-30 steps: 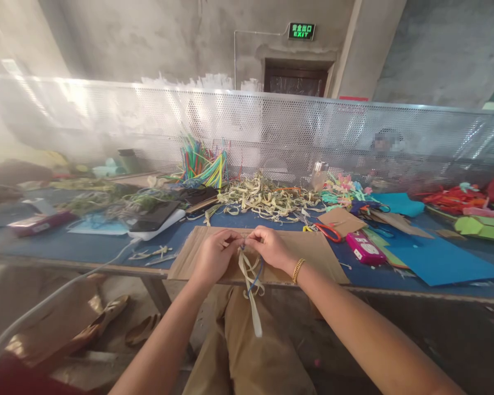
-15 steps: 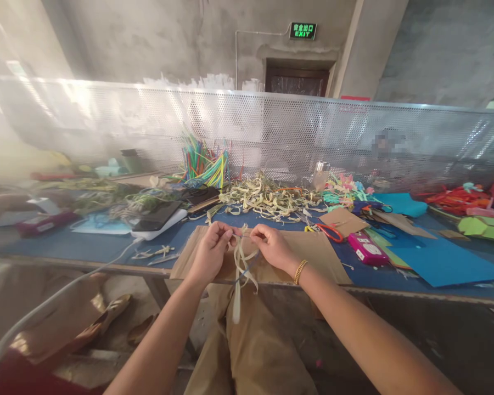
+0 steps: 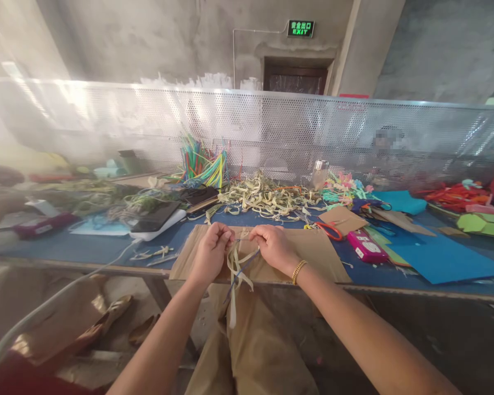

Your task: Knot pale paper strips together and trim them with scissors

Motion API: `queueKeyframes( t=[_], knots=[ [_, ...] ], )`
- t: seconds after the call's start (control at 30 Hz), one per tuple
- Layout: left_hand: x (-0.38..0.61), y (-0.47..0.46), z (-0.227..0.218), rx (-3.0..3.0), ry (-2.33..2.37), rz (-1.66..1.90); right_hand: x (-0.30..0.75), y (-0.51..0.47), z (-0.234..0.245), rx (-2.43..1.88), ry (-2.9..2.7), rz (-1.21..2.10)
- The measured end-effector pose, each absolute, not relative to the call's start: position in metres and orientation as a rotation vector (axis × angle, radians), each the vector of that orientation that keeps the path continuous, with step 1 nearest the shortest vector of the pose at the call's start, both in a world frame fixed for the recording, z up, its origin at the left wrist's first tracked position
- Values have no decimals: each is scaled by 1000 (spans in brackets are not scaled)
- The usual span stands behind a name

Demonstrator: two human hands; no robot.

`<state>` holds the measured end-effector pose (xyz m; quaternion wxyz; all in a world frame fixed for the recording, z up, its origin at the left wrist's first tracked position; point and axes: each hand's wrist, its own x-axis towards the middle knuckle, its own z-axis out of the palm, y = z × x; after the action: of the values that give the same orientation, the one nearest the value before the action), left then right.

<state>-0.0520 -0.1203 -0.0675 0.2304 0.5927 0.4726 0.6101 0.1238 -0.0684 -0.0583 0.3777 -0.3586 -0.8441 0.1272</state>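
Head camera: the 2 bare hands face each other just above a cardboard sheet (image 3: 308,255) at the near edge of the counter (image 3: 107,253), with a narrow gap between their fingertips. A bunch of pale strips (image 3: 235,266) hangs in that gap, nearer the left hand (image 3: 211,249) than the right hand (image 3: 274,247). The left hand is curled closed, thumb against forefinger, and seems to grip the bunch at its top; the exact hold is hidden by the fingers. The right hand is also nearly closed, its thumb and forefinger pinching a thin strand (image 3: 242,240) that spans the gap, running level from side to side.

The relation that matters is this crossing: the strand lies across, while the bunch's long axis drops toward the wearer, its longest tail reaching past the counter edge over the lap. A blue strand (image 3: 242,271) slants through the strips, from beside the right hand down to the left; whether it joins the thin strand I cannot tell. Beyond the cardboard lies a pile of pale strips (image 3: 267,198), with orange-handled scissors (image 3: 332,231) to its right, well apart from both hands.
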Motion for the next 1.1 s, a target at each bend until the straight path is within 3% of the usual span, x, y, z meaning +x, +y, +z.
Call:
queueKeyframes(
  t=[0.53,0.8,1.1],
  knots=[
    [-50,-118,-65,1714,1387,1549,128,-63,-62,-926,-2110,298],
    [-54,-114,-69,1984,1740,1338,127,-68,-58,-796,-2087,419],
    [-49,-122,-51,1420,1356,1402,131,-64,-60,-850,-1983,507]
  ],
)
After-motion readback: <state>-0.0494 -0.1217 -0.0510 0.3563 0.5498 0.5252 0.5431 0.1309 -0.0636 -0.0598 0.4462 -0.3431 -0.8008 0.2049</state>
